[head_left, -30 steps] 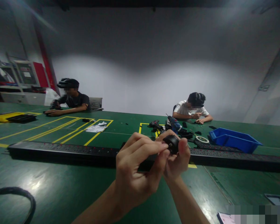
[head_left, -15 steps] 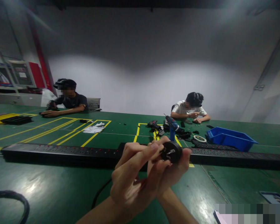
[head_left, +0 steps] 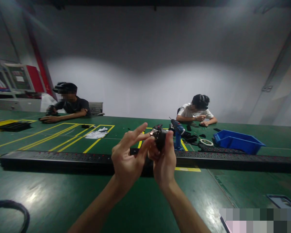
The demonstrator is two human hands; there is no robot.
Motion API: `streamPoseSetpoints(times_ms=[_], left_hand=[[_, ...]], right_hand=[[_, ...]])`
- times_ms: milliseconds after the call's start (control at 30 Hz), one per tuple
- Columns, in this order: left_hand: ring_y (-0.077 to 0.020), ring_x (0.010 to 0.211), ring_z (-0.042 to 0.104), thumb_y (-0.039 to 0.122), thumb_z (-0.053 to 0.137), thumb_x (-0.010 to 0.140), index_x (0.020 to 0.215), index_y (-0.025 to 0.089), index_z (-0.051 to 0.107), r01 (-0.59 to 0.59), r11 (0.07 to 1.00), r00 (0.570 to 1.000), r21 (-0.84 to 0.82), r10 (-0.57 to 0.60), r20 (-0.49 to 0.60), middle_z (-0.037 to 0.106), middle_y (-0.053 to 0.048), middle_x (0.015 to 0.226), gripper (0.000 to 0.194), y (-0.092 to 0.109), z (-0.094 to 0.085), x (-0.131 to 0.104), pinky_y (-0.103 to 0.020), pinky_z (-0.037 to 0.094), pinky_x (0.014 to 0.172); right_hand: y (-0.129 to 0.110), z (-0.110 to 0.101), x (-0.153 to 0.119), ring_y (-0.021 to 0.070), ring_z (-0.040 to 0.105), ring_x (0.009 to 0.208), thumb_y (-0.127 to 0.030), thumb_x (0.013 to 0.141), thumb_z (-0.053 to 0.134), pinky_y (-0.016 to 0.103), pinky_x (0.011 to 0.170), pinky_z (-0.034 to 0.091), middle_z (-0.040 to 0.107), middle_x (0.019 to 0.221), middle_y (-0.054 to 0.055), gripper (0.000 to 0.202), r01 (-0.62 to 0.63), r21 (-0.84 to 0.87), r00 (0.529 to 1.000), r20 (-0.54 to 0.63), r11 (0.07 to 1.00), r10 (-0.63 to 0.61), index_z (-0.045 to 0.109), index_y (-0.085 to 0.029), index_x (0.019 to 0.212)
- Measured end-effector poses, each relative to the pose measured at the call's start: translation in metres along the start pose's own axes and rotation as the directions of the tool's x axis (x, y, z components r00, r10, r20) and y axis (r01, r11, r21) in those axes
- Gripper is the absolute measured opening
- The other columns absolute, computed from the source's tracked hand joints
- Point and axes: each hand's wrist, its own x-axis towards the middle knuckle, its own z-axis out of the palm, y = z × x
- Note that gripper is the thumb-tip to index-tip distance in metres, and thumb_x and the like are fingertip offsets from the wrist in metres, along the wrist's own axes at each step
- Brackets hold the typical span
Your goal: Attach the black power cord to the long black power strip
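Observation:
A small black round part [head_left: 160, 138] is held up over the long black strip, its metal pieces facing left. My right hand [head_left: 164, 161] is closed around it, thumb on its right side. At its left side is my left hand [head_left: 131, 155], with the index finger stretched up and the thumb and another finger close to the metal pieces. Whether these fingertips grip anything is too small to tell. Behind both hands the long black strip [head_left: 63, 160] lies across the green table.
A blue power drill [head_left: 177, 132] stands behind my right hand. Further right are a ring of tape [head_left: 206, 142] and a blue bin [head_left: 240, 142]. White papers [head_left: 96, 133] lie at left centre. Two people sit across the table. A thick cable [head_left: 21, 210] curves at the lower left.
Both hands have moved left and up with the black part, which has turned from its face toward me to side-on. My left hand has drawn away from my right, its index finger now extended.

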Motion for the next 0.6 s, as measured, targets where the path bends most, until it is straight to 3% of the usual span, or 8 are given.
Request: streamPoseSetpoints(times_ms=[100,200,300,400,500,600], left_hand=[[-0.0188,0.085,0.068,0.026,0.061,0.087,0.127,0.022,0.057,-0.016,0.993,0.981,0.119,-0.008,0.193,0.073,-0.003,0.091,0.040,-0.027,-0.006,0.015,-0.037,0.054,0.084],[-0.0214,0.101,0.063,0.020,0.059,0.087,0.130,0.026,0.054,-0.134,0.968,0.950,0.213,0.064,0.306,0.070,-0.005,0.108,0.045,-0.040,-0.014,0.026,-0.043,0.050,0.092],[-0.0237,0.121,0.052,0.011,0.056,0.084,0.135,0.030,0.050,-0.274,0.939,0.859,0.209,0.141,0.492,0.056,-0.006,0.134,0.054,-0.042,-0.019,0.030,-0.047,0.044,0.100],[-0.0239,0.126,0.047,0.003,0.054,0.080,0.138,0.030,0.045,-0.347,0.924,0.746,0.159,0.169,0.645,0.051,-0.006,0.140,0.064,-0.044,-0.016,0.026,-0.047,0.043,0.101],[-0.0234,0.120,0.051,0.002,0.055,0.079,0.136,0.028,0.047,-0.390,0.911,0.689,0.133,0.193,0.699,0.059,-0.005,0.131,0.063,-0.054,-0.009,0.020,-0.046,0.045,0.099],[-0.0225,0.117,0.054,0.004,0.054,0.083,0.134,0.026,0.049,-0.409,0.899,0.688,0.157,0.191,0.700,0.061,-0.005,0.128,0.056,-0.066,-0.006,0.018,-0.045,0.046,0.098]], right_hand=[[0.008,-0.012,0.019,0.0063,0.023,0.042,-0.069,0.079,0.054,0.020,0.039,0.017,0.032,0.052,-0.008,0.050,-0.126,-0.023,0.991,0.044,0.992,0.127,0.054,-0.019,0.077],[0.015,-0.026,0.032,0.0070,0.029,0.043,-0.069,0.080,0.053,0.020,0.039,0.020,0.038,0.054,-0.006,0.050,-0.200,-0.127,0.976,0.057,0.972,0.208,0.055,-0.018,0.078],[0.021,-0.035,0.036,0.0096,0.038,0.045,-0.065,0.084,0.048,0.022,0.040,0.028,0.045,0.056,-0.004,0.048,-0.196,-0.288,0.971,0.077,0.937,0.227,0.053,-0.019,0.072],[0.027,-0.038,0.036,0.0113,0.044,0.051,-0.055,0.088,0.048,0.023,0.046,0.034,0.050,0.058,-0.003,0.041,-0.095,-0.414,0.975,0.144,0.905,0.168,0.053,-0.019,0.069],[0.031,-0.039,0.038,0.0114,0.047,0.057,-0.048,0.088,0.048,0.022,0.052,0.038,0.055,0.065,-0.002,0.033,-0.055,-0.441,0.976,0.165,0.896,0.141,0.059,-0.018,0.076],[0.031,-0.043,0.043,0.0138,0.055,0.072,-0.043,0.087,0.049,0.023,0.062,0.044,0.063,0.082,0.001,0.030,-0.077,-0.445,0.964,0.196,0.892,0.182,0.064,-0.018,0.091]])
